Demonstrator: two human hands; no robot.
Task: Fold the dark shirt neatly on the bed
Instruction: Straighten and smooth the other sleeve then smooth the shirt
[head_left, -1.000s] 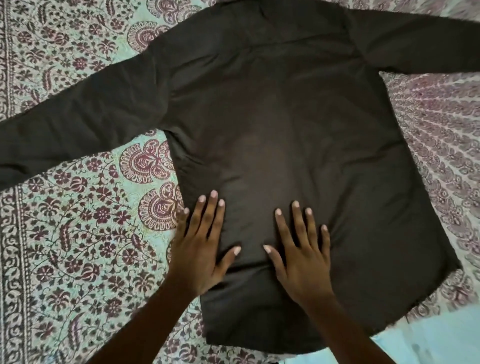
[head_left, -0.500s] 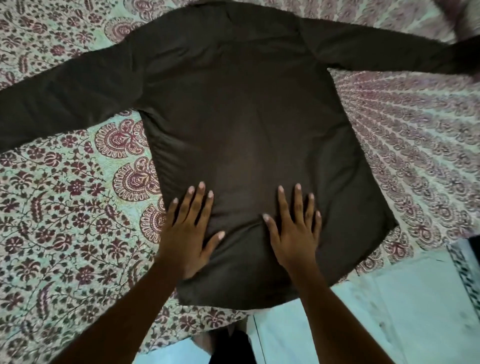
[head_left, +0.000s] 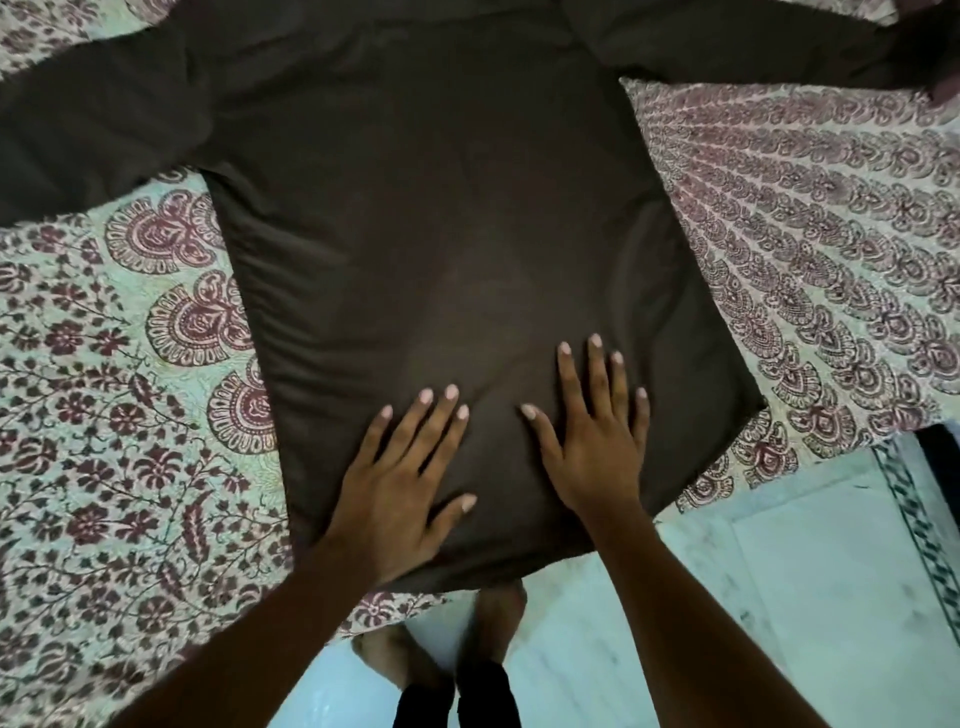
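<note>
The dark shirt (head_left: 441, 218) lies flat on the bed, back side up, with both long sleeves spread out to the left and right. Its hem reaches the near edge of the bed. My left hand (head_left: 400, 483) rests palm down on the lower left part of the shirt, fingers apart. My right hand (head_left: 597, 436) lies flat on the lower middle part, a little farther up, fingers spread. Neither hand grips the cloth.
The bed is covered by a pale sheet with a maroon floral print (head_left: 104, 441). The bed's near edge runs diagonally under the hem. Below it is a pale tiled floor (head_left: 779, 597), where my feet (head_left: 467, 639) stand.
Both hands have slid toward the hem and slightly right along the shirt. The view has tilted down, so more floor and my feet show.
</note>
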